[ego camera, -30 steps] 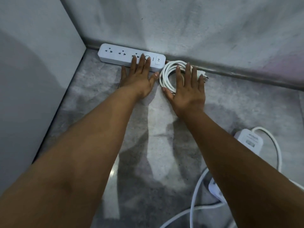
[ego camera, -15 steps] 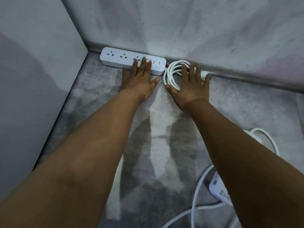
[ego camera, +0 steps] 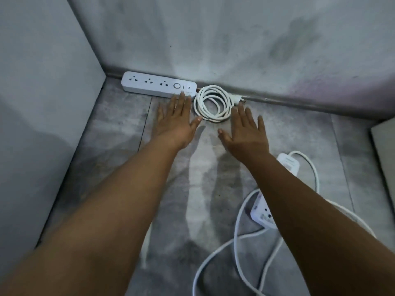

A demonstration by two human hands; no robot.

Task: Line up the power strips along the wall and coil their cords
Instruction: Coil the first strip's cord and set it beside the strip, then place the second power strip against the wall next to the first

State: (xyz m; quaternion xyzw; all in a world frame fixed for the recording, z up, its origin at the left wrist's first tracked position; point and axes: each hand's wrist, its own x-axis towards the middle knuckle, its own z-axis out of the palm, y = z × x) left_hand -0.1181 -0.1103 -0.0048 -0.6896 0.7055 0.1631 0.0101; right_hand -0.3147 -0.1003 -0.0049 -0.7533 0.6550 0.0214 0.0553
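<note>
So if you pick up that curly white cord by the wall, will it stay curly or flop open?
It would probably flop open: the coiled cord has no visible tie round its loops. It looks bendy, not stiff, given those tight curves. Lifting it might tug the power strip, which it seems joined to.

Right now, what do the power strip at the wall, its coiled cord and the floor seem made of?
Power strip: probably hard white plastic, matte, crisp moulded edges. Coiled cord: flexible rubbery or vinyl jacket, smooth, holds loops. Floor: grey mottled tile or vinyl plank, seams visible.
</note>
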